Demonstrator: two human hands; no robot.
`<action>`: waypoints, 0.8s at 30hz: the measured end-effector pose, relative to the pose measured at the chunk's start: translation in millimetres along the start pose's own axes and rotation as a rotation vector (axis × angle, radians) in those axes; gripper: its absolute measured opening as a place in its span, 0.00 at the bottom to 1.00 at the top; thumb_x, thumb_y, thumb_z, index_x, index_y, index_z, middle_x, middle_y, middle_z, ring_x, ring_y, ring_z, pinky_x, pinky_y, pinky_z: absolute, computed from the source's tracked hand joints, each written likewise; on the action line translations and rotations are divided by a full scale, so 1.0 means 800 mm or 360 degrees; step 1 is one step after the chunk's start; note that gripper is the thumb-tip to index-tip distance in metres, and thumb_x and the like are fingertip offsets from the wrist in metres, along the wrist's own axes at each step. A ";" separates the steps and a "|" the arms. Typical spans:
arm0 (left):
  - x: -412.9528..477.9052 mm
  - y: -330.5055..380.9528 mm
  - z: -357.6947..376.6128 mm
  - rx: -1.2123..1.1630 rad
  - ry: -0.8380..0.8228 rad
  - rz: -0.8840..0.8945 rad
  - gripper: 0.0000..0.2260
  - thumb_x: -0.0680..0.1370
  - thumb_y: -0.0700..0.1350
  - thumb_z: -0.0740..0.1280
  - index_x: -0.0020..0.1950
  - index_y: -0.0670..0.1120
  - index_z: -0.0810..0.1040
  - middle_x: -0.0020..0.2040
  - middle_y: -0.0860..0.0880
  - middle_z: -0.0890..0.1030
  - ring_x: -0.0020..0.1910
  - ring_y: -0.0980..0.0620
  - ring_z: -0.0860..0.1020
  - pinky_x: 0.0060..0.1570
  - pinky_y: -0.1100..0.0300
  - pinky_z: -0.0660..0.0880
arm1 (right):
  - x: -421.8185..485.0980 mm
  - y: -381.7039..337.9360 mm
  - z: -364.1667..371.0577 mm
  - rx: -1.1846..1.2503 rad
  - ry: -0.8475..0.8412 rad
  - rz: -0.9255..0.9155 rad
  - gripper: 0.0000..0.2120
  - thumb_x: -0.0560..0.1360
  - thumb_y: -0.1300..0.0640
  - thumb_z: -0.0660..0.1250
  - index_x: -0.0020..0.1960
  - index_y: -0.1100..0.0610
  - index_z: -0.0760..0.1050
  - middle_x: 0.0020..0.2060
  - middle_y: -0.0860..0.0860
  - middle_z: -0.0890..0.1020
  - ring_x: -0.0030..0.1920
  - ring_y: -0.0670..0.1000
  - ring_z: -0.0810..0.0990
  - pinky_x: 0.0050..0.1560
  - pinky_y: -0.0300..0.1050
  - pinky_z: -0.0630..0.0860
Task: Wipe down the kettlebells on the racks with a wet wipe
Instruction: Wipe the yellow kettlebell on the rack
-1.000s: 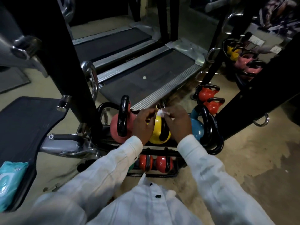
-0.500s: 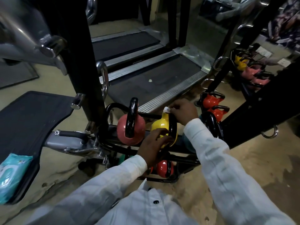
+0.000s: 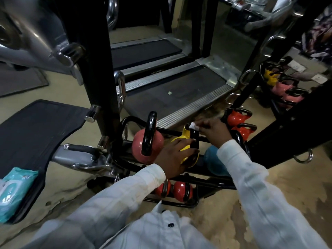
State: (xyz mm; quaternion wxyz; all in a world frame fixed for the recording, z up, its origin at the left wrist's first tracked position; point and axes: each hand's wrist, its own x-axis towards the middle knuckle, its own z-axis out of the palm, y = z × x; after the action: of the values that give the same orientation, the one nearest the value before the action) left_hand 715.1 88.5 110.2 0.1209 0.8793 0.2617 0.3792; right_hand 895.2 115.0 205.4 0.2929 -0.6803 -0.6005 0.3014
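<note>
The concrete floor (image 3: 233, 221) ran under everything, stained in patches on the right. Two treadmills (image 3: 172, 94) lay side by side at the back, and a black post (image 3: 97, 69) rose in front of them on the left. A black platform (image 3: 36, 132) reached in from the left edge.

A low black rack (image 3: 206, 182) stood on the floor just in front of the person. Its upper tier carried three kettlebells in a row: a pink one (image 3: 138, 146) on the left with its black handle upright, a yellow one (image 3: 185, 134) in the middle, and a blue one (image 3: 212, 159) on the right, partly hidden by the right sleeve. Two small red kettlebells (image 3: 179, 190) sat on the lower tier. Two orange-red kettlebells (image 3: 237, 117) stood behind the right hand. Well apart at the far right, a second rack (image 3: 274, 106) held a yellow kettlebell (image 3: 271, 78) and pink ones (image 3: 282, 87).

The left hand (image 3: 174, 159) was wrapped round the near side of the yellow kettlebell's body, fingers curled against it in a firm grasp. The right hand (image 3: 213, 130) was blurred, but its fingers pinched the wipe (image 3: 193, 125), a small white wad pressed to the top of the yellow kettlebell's black handle. Both arms wore white sleeves.

A teal wipe pack (image 3: 14, 191) lay on the near corner of the platform, at the left edge of the view.
</note>
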 end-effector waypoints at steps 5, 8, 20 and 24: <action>0.013 -0.009 -0.007 0.0038 -0.0081 -0.0050 0.17 0.74 0.47 0.70 0.63 0.48 0.79 0.69 0.46 0.74 0.65 0.45 0.73 0.59 0.49 0.74 | 0.039 -0.019 0.001 -0.0583 -0.0107 -0.0086 0.10 0.73 0.52 0.74 0.51 0.56 0.85 0.50 0.54 0.85 0.52 0.54 0.82 0.57 0.48 0.77; 0.025 -0.011 -0.011 0.0056 -0.0100 -0.0009 0.16 0.76 0.48 0.67 0.63 0.47 0.79 0.67 0.46 0.75 0.65 0.45 0.73 0.60 0.49 0.74 | 0.076 -0.027 -0.005 -0.0336 -0.0261 0.0205 0.04 0.73 0.56 0.75 0.46 0.56 0.83 0.42 0.52 0.84 0.53 0.58 0.83 0.58 0.53 0.79; 0.029 -0.010 -0.010 -0.0032 -0.0037 -0.0060 0.12 0.78 0.49 0.66 0.60 0.48 0.81 0.65 0.48 0.77 0.64 0.47 0.74 0.58 0.50 0.73 | 0.123 -0.055 0.023 -0.1116 -0.0493 0.0081 0.19 0.78 0.51 0.65 0.64 0.62 0.76 0.63 0.57 0.79 0.63 0.58 0.77 0.62 0.46 0.73; 0.030 -0.009 -0.014 -0.0063 -0.0012 -0.0038 0.12 0.78 0.50 0.66 0.59 0.47 0.82 0.64 0.47 0.78 0.64 0.48 0.74 0.61 0.53 0.73 | 0.113 -0.029 0.004 -0.1283 -0.0564 0.0102 0.16 0.81 0.55 0.61 0.64 0.63 0.76 0.63 0.59 0.78 0.63 0.60 0.77 0.66 0.53 0.73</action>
State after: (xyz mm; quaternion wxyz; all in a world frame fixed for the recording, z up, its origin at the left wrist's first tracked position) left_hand 718.4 107.6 129.4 0.1438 0.8750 0.2643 0.3793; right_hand 887.0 207.7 215.6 -0.1128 -0.6962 -0.6897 0.1640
